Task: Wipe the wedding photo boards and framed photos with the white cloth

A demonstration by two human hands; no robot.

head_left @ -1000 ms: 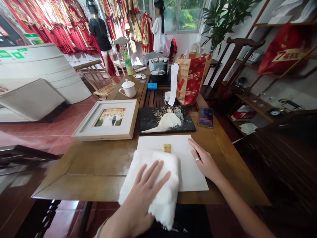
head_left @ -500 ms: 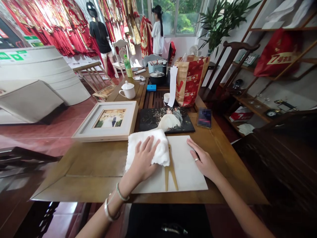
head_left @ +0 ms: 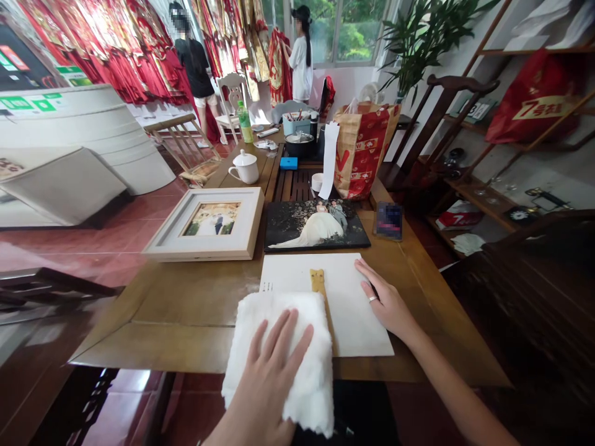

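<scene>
My left hand (head_left: 274, 365) lies flat with fingers spread on a folded white cloth (head_left: 246, 322). The cloth covers the lower left of a white panel (head_left: 357, 310) and hangs over the table's front edge. On the panel is a tan strip-like figure (head_left: 318, 282) with a cat-like head; its lower part is partly under the cloth. Small dark print shows near the panel's left edge. At the panel's right edge rests my right hand (head_left: 385, 298), fingers stretched out and a ring on one finger.
Behind the panel lie a dark wedding picture (head_left: 316, 226) and a light wooden frame (head_left: 204, 223). A phone-like device (head_left: 389, 221) stands at right. Farther back are a lidded white cup (head_left: 245, 167), a paper bag (head_left: 362, 152) and a green bottle (head_left: 245, 124). Two people stand by hanging garments.
My left hand has pulled the cloth down the panel towards me, uncovering the tan figure's head and the print. My right hand stays at the panel's edge. The view has shifted slightly.
</scene>
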